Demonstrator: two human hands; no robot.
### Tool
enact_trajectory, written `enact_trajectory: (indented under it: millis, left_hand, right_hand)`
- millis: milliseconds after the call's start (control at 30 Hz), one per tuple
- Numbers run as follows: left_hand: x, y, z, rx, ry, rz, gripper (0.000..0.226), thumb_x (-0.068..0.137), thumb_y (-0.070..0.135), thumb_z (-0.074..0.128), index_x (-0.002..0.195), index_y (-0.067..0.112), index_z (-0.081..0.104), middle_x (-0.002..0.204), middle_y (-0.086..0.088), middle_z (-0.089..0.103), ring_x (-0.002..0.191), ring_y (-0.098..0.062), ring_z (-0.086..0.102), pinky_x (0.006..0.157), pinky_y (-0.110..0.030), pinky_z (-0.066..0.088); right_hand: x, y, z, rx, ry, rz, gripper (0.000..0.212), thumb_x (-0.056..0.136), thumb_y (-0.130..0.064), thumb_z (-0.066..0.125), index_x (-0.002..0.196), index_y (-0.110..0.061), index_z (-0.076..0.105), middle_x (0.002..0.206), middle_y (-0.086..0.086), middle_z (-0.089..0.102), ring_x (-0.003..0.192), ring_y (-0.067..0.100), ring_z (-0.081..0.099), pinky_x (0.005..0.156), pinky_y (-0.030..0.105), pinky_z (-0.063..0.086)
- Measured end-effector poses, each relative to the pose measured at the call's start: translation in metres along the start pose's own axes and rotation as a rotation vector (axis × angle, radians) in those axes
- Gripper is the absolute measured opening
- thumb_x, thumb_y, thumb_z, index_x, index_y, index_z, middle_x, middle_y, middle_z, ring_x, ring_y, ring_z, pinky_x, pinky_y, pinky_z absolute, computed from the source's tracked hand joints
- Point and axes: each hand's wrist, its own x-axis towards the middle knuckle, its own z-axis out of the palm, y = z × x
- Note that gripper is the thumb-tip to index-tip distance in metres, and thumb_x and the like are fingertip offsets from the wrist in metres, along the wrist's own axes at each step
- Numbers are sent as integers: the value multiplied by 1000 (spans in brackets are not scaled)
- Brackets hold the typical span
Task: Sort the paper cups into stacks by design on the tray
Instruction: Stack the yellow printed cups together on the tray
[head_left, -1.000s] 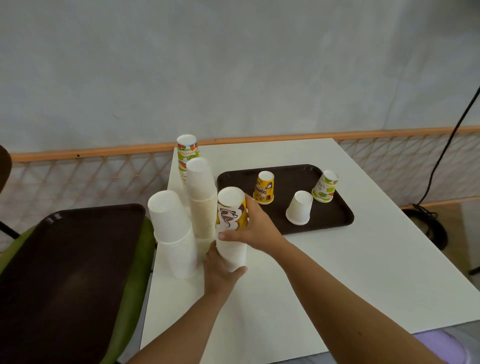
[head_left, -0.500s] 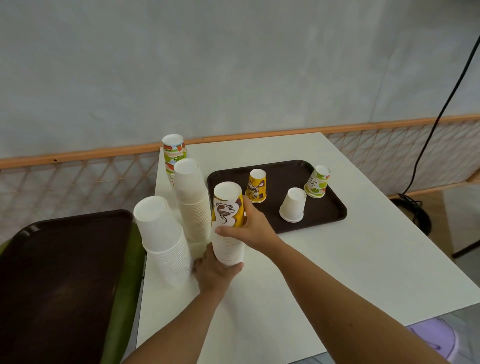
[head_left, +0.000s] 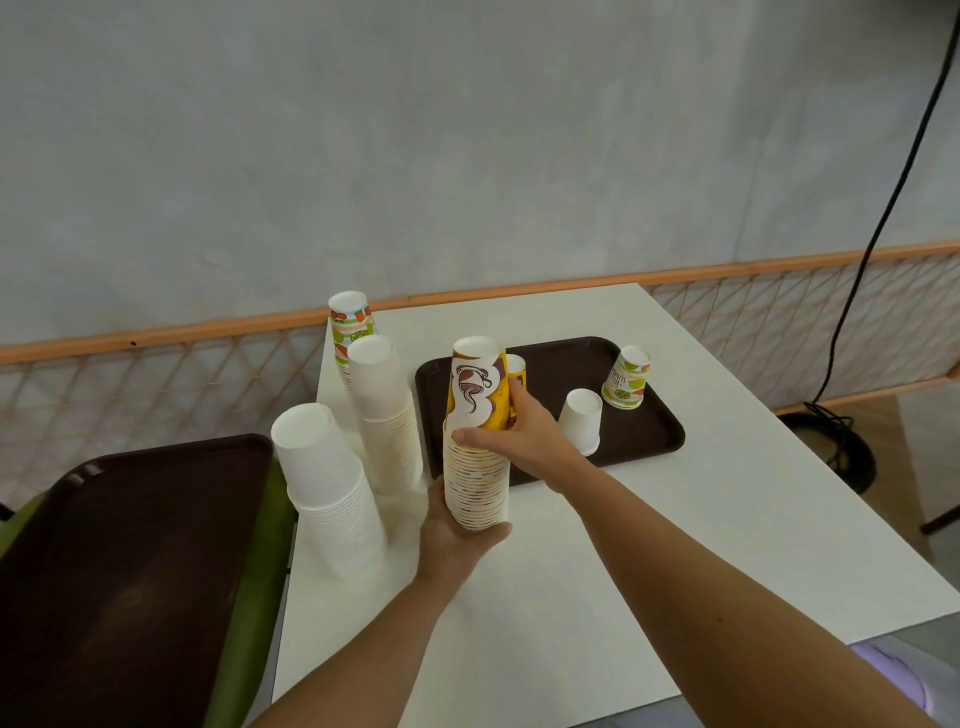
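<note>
My left hand (head_left: 457, 530) holds the base of a tall stack of upside-down yellow coffee-print cups (head_left: 475, 467) above the white table. My right hand (head_left: 519, 439) grips the top yellow cup (head_left: 478, 387) of that stack. Behind them lies a dark brown tray (head_left: 649, 441). On it stand a single yellow cup (head_left: 517, 366), half hidden by the stack, a plain white cup (head_left: 582, 428) and a green-print cup (head_left: 627, 383), all upside down.
Two plain white cup stacks (head_left: 327, 483) (head_left: 387, 415) and a green-print stack (head_left: 350, 327) stand at the table's left edge. A second brown tray (head_left: 119, 545) rests on a green chair at the left. A black cable (head_left: 852, 322) hangs at the right.
The yellow stack has been lifted off the table in my left hand, and my right hand's grip on the top cup has risen with it.
</note>
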Motion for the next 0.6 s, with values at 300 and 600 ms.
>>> enact_trajectory:
  millis: [300, 600]
  left_hand:
    - [-9, 42, 41, -65, -3, -59, 88, 66, 20, 83, 137, 25, 32, 123, 6, 49, 127, -24, 45, 105, -41, 41]
    - [-20, 70, 89, -60, 48, -23, 79, 68, 18, 82, 131, 26, 34, 117, 10, 49, 116, -13, 46, 96, -30, 44]
  right_hand:
    - [-5, -9, -60, -105, -72, -69, 81, 65, -26, 84, 131, -24, 37, 123, -5, 55, 113, 18, 55, 96, 39, 49]
    - [-4, -6, -111, -168, -149, -170, 86, 67, -22, 83, 135, -20, 30, 123, -5, 52, 109, 14, 53, 92, 33, 49]
